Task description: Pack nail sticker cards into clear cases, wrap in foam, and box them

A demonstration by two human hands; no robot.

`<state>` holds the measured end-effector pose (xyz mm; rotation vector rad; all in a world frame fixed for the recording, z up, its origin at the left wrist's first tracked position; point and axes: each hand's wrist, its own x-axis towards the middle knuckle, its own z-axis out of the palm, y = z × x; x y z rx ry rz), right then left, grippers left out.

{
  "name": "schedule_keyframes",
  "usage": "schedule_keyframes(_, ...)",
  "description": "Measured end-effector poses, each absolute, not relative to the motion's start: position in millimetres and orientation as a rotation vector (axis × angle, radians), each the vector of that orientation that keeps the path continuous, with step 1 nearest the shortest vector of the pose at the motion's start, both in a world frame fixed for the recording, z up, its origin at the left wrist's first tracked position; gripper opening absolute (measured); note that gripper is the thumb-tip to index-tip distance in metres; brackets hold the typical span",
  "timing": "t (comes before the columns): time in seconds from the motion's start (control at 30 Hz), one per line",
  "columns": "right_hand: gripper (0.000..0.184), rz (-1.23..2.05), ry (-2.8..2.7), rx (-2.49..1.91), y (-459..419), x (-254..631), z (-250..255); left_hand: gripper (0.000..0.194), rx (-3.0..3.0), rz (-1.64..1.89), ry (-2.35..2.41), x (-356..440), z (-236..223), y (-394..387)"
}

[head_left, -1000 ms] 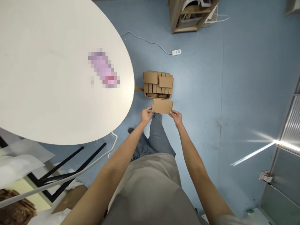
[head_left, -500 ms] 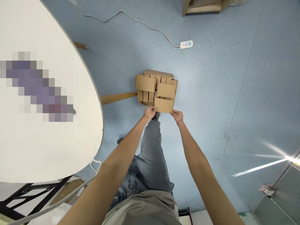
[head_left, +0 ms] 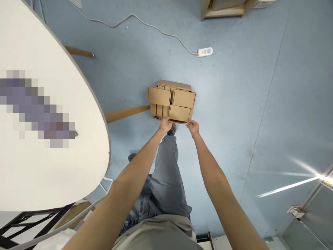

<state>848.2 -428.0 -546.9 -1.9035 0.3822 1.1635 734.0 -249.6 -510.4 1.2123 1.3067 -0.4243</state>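
Note:
A small brown cardboard box (head_left: 180, 113) lies at the near right of a larger open carton (head_left: 174, 84) on the floor. Two more small boxes lie across the top, one at the left (head_left: 159, 96) and one at the right (head_left: 184, 99). Several narrow boxes stand on edge beneath them. My left hand (head_left: 165, 125) is closed at the near left corner of the nearest small box. At its near right corner, my right hand (head_left: 193, 127) pinches the edge with its fingertips. The carton's near rim is partly hidden by my hands.
To the left stands a white table (head_left: 85, 166) with a rounded edge and wooden legs (head_left: 127, 114). A white power strip (head_left: 205, 52) and its cable lie on the blue floor beyond the carton. My shoe (head_left: 171, 129) is close to the carton's near side.
The small box between my hands has moved forward and down into the carton, against the box beyond it. My hands have come slightly closer together. The view has shifted a little.

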Motion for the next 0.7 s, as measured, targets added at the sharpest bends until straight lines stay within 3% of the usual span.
schedule_keyframes(0.13, 0.033, 1.145, 0.570, -1.807, -421.1, 834.8, -488.1, 0.032, 1.142, -0.519, 1.364, 726.5, -455.4, -260.2)
schedule_keyframes(0.3, 0.044, 1.136, 0.485, -1.764, -425.7, 817.4, -397.2, 0.029, 1.093, -0.430, 1.251, 705.5, -371.1, -272.3)
schedule_keyframes(0.7, 0.060, 0.917, 0.089, -1.807, -417.9, 725.8, -201.7, 0.057, 0.944, -0.044, 0.924, 559.7, -175.2, -252.4)
